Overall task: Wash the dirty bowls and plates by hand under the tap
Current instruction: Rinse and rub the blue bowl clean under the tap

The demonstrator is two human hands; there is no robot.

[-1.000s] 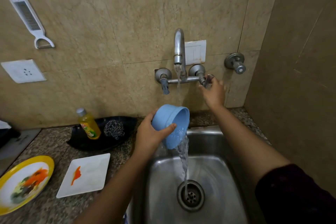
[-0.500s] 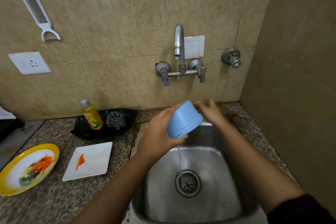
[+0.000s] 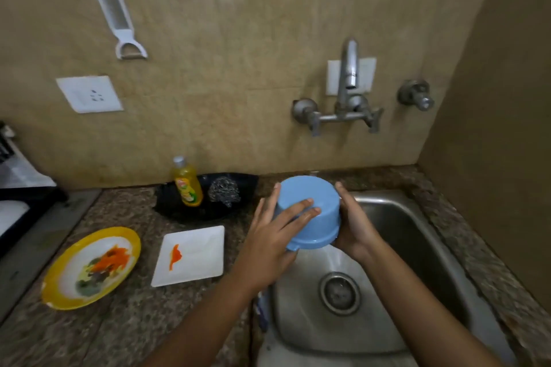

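A blue bowl (image 3: 310, 191) is held upside down over the left rim of the steel sink (image 3: 417, 235). My left hand (image 3: 269, 244) grips its left side with fingers laid over the base. My right hand (image 3: 356, 225) cups its right side. The tap (image 3: 348, 74) on the wall above is off, with no water running. On the counter to the left lie a square white plate (image 3: 202, 259) with an orange smear and a round yellow-rimmed plate (image 3: 59, 283) with food scraps.
A yellow dish-soap bottle (image 3: 185, 183) and a steel scrubber (image 3: 224, 190) sit in a black dish (image 3: 179, 208) behind the plates. A peeler (image 3: 117, 15) and a socket (image 3: 89, 94) are on the wall. A side wall closes the right.
My right hand left the tap handle, the water stopped, and both hands now hold the bowl, turned fully upside down and moved left toward the counter.
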